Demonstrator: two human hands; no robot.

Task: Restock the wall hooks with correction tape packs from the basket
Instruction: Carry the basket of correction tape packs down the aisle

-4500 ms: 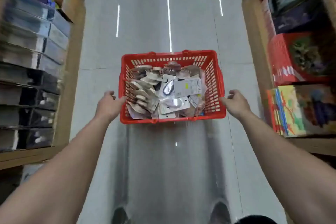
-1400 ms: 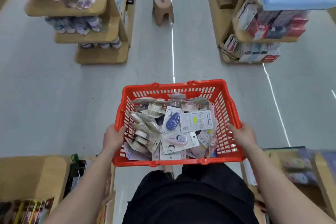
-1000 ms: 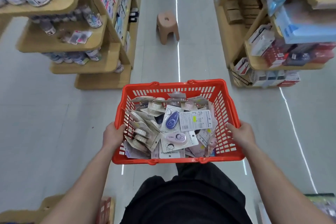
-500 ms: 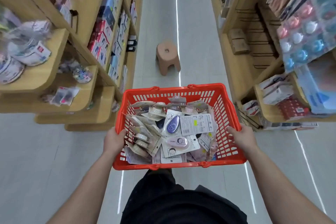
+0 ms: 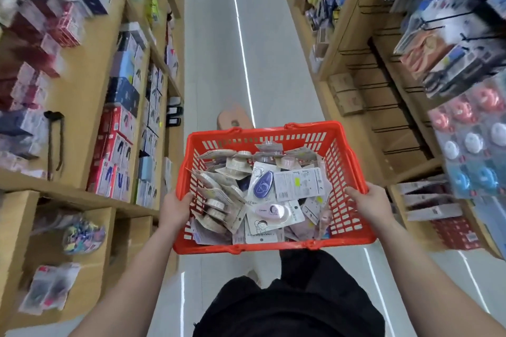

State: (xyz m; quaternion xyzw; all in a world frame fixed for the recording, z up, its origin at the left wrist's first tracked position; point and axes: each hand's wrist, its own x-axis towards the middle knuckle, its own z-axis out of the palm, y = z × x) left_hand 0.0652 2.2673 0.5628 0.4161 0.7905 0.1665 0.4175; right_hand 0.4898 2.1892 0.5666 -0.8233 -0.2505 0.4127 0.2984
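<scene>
Red plastic basket (image 5: 273, 133) sits mid-frame, carried roughly level in front of the torso, above the aisle floor (image 5: 213, 63). It is loaded with correction tape packs (image 5: 219, 205), carded blisters heaped loose at all angles, most in beige or cream. On top of the heap a purple pack (image 5: 263, 185) lies face up. A pink pack (image 5: 273, 212) lies just below it, overlapping its card. A white card (image 5: 299, 185) lies back side up with its barcode showing, just right of the purple one. Left grip (image 5: 174, 209) is clamped on the basket's left rim near the near corner, thumb hooked over the rim to the inside; its fingers are hidden under the side wall. Right grip (image 5: 369, 206) is clamped on the right rim, thumb along the top edge, fingers out of sight below. Black clothing (image 5: 287, 304) fills the bottom centre below the basket. A brown stool (image 5: 232, 119) stands on the floor just past the far rim, mostly hidden by it. Black wall hooks (image 5: 394, 128) stick out of the wooden panel on the right, well apart from the basket. Round blister packs (image 5: 471, 145) in pink, white and blue hang further right. Wooden shelves (image 5: 82, 194) on the left carry red and blue boxes (image 5: 115, 150). The edges of the frame are motion-blurred.
</scene>
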